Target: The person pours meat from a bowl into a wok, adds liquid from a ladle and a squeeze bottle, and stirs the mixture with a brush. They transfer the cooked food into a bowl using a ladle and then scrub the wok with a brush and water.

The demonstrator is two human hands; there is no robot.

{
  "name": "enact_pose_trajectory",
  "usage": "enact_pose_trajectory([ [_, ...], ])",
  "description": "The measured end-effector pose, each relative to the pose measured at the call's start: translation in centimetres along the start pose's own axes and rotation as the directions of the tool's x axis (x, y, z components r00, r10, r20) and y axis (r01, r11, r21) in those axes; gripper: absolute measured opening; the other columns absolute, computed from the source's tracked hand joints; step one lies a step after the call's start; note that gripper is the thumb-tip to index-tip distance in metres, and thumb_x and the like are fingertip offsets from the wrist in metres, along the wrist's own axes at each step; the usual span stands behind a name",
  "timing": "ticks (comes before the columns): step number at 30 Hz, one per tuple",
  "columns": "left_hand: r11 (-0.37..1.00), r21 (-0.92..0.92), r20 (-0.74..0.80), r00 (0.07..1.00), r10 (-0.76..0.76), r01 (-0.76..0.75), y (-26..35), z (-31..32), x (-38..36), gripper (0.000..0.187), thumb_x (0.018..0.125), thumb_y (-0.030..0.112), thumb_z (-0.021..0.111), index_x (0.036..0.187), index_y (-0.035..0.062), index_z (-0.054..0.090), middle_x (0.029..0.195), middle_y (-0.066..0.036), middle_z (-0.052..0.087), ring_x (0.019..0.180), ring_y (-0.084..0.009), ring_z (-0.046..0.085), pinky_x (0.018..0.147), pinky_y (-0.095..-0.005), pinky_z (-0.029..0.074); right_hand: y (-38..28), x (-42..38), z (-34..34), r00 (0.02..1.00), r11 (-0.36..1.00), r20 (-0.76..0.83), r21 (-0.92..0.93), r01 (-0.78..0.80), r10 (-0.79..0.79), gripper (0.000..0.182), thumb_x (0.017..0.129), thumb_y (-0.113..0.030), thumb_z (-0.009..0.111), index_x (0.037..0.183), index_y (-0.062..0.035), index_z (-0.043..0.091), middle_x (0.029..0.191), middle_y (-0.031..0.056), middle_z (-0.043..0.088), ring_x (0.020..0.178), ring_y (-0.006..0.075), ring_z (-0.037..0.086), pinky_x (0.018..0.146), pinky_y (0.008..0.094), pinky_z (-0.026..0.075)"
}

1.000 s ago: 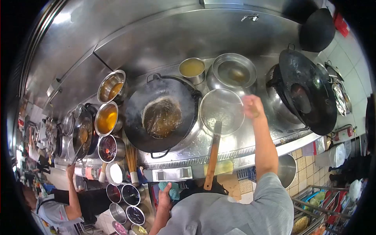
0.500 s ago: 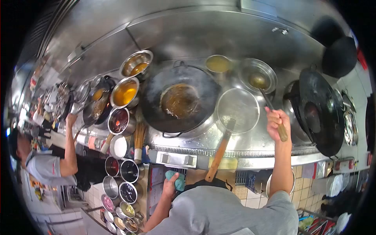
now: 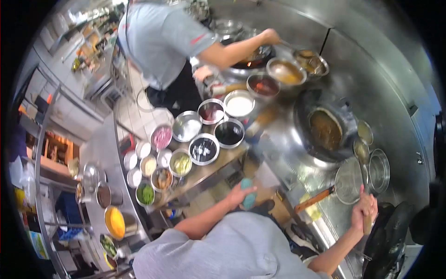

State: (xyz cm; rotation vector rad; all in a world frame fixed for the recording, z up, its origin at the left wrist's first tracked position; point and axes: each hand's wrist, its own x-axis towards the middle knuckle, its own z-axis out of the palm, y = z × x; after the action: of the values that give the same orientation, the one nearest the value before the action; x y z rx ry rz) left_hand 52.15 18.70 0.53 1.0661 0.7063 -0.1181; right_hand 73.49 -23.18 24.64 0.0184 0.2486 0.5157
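Note:
My right hand (image 3: 364, 210) is closed around the wooden handle of a ladle (image 3: 362, 152). The ladle's bowl hangs between the wok and a round metal bowl (image 3: 379, 172). Below it lies a flat mesh strainer (image 3: 347, 186) with a wooden handle. The black wok (image 3: 302, 109) on the stove holds brown liquid, with steam over it. Low in front of my body, my left hand (image 3: 236, 195) grips a bunched teal cloth (image 3: 249, 193). A small bowl of yellowish liquid (image 3: 365, 132) stands beside the wok.
Several metal pots of sauces and ingredients, among them a white one (image 3: 239, 103) and a dark one (image 3: 229, 133), crowd the side counter (image 3: 209, 174). A co-worker (image 3: 160, 44) in a grey shirt reaches over a neighbouring wok. Another large black wok (image 3: 395, 232) stands at lower right.
The view has swung left, bringing the side counter and co-worker closer to the middle. My right hand has lifted the ladle out of the metal bowl; my left still grips the cloth.

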Motion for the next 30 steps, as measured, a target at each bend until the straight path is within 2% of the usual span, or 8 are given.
enact_pose_trajectory([
  [2,0.999,-0.050,-0.025,1.000,-0.006,0.005,-0.9,-2.0,-1.7,0.039,0.093,0.034,0.080,0.115,0.0062,0.063,0.101,-0.004,0.067,0.090,-0.0170,0.065,0.079,-0.0350,0.055,2.1,1.6,-0.1,0.999,0.997,0.012,0.066,-0.034,0.033,0.061,0.105,-0.009,0.047,0.155,0.0123,0.018,0.074,-0.0004,0.044,0.052,0.0105,0.045,0.044,0.0260,0.036],
  [7,0.978,-0.210,-0.049,0.998,-0.027,0.016,-2.0,-6.2,-6.4,0.041,0.094,0.036,0.078,0.116,0.0044,0.064,0.104,-0.008,0.070,0.091,-0.0200,0.070,0.080,-0.0359,0.057,6.7,6.7,-2.6,0.992,0.989,-0.045,0.093,-0.115,0.119,0.061,0.106,-0.007,0.044,0.155,0.0117,0.013,0.073,0.0007,0.046,0.051,0.0114,0.046,0.045,0.0278,0.041],
  [9,0.977,-0.214,-0.137,0.990,-0.045,0.015,-1.8,-6.8,-7.9,0.037,0.093,0.037,0.079,0.107,0.0056,0.065,0.094,-0.005,0.069,0.083,-0.0173,0.067,0.075,-0.0344,0.055,8.2,8.9,-3.9,0.986,0.987,-0.089,0.081,-0.136,0.143,0.059,0.106,-0.006,0.044,0.153,0.0123,0.015,0.073,0.0012,0.048,0.051,0.0118,0.047,0.045,0.0277,0.041],
  [20,0.947,-0.318,-0.203,0.974,-0.104,0.034,-1.7,-10.5,-9.4,0.035,0.095,0.038,0.075,0.111,0.0100,0.062,0.094,-0.003,0.066,0.079,-0.0163,0.066,0.065,-0.0350,0.055,15.4,15.8,-8.7,0.991,0.990,-0.107,-0.105,-0.094,0.083,0.038,0.098,-0.002,0.055,0.131,0.0080,0.039,0.070,-0.0008,0.050,0.051,0.0102,0.050,0.049,0.0260,0.043],
  [23,0.948,-0.316,-0.268,0.956,-0.120,0.030,-1.8,-10.7,-9.1,0.035,0.095,0.039,0.075,0.109,0.0103,0.061,0.092,-0.002,0.065,0.079,-0.0158,0.066,0.063,-0.0342,0.054,16.4,17.4,-11.8,0.999,0.925,-0.039,-0.377,-0.042,0.030,0.022,0.102,-0.019,0.056,0.116,-0.0014,0.057,0.072,0.0002,0.053,0.060,0.0132,0.055,0.058,0.0303,0.048],
  [26,0.950,-0.311,-0.336,0.931,-0.139,0.030,-2.4,-11.2,-8.7,0.037,0.095,0.040,0.075,0.110,0.0098,0.062,0.094,-0.004,0.066,0.080,-0.0180,0.066,0.065,-0.0360,0.053,18.3,17.1,-11.9,0.986,0.901,-0.157,-0.434,-0.012,-0.062,0.028,0.103,-0.029,0.055,0.117,-0.0058,0.060,0.074,0.0021,0.058,0.061,0.0174,0.058,0.062,0.0341,0.050],
  [27,0.950,-0.310,-0.344,0.926,-0.156,0.045,-2.8,-11.7,-8.7,0.040,0.094,0.042,0.075,0.113,0.0098,0.061,0.096,-0.005,0.067,0.081,-0.0202,0.068,0.066,-0.0383,0.054,18.4,16.9,-12.6,0.993,0.887,-0.097,-0.461,0.009,-0.060,0.033,0.103,-0.038,0.054,0.115,-0.0077,0.064,0.078,0.0046,0.062,0.063,0.0206,0.060,0.065,0.0366,0.051],
  [30,0.934,-0.355,-0.398,0.898,-0.189,0.040,-3.1,-11.7,-9.2,0.036,0.096,0.038,0.074,0.111,0.0091,0.061,0.095,-0.005,0.067,0.081,-0.0194,0.067,0.066,-0.0376,0.054,20.3,14.2,-12.6,0.953,0.934,-0.279,-0.356,0.014,-0.121,0.037,0.105,-0.040,0.051,0.110,-0.0075,0.067,0.078,0.0054,0.064,0.064,0.0208,0.061,0.064,0.0389,0.053],
])
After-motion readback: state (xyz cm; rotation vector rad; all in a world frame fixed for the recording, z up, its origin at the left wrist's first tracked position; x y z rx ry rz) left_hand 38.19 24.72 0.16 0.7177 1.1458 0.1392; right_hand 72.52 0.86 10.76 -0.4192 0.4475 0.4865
